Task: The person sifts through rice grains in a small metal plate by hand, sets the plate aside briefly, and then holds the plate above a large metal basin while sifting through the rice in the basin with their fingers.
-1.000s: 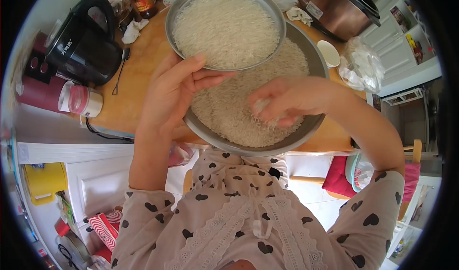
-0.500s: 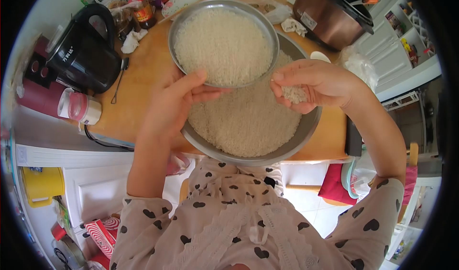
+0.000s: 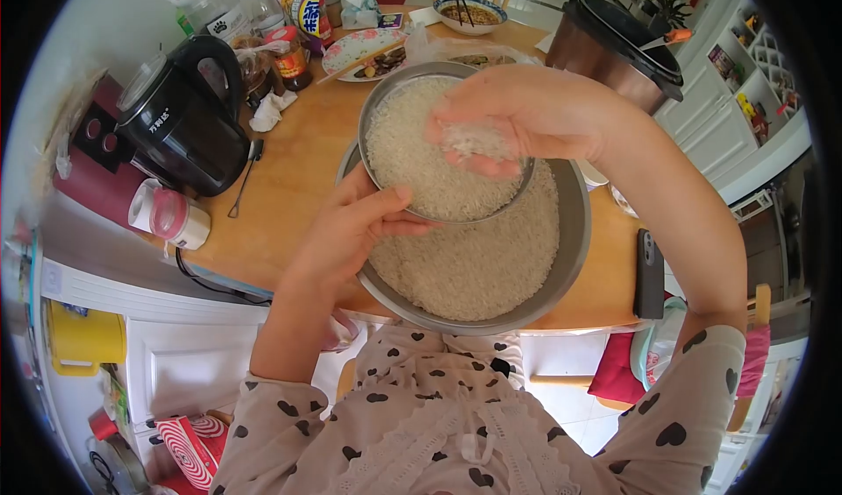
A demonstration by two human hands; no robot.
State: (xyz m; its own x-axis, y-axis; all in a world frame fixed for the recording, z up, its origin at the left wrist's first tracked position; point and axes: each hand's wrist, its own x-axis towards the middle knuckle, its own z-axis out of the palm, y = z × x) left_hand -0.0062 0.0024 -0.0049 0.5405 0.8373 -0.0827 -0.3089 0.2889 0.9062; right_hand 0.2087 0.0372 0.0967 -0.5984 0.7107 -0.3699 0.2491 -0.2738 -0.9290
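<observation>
A small round metal plate (image 3: pixel 370 169), full of white rice, is gripped at its lower left rim by my left hand (image 3: pixel 360 223), thumb on top and fingers beneath. It is held over a large metal bowl (image 3: pixel 574 232) of rice (image 3: pixel 474 267) at the table's near edge. Above the right side of the plate, my right hand (image 3: pixel 509 122) is cupped with the palm tipped toward me. A small heap of rice grains (image 3: pixel 478 140) lies in its curled fingers.
A black kettle (image 3: pixel 184 122) and a pink-lidded jar (image 3: pixel 180 219) stand on the left. Behind are sauce jars (image 3: pixel 291 61), a floral plate (image 3: pixel 360 49) and a bowl with chopsticks (image 3: pixel 471 14). At the right are a cooker (image 3: pixel 605 52) and a phone (image 3: pixel 649 276).
My right hand rose from the big bowl with a handful of rice and moved left over the small plate. The view now shows more of the table's far side.
</observation>
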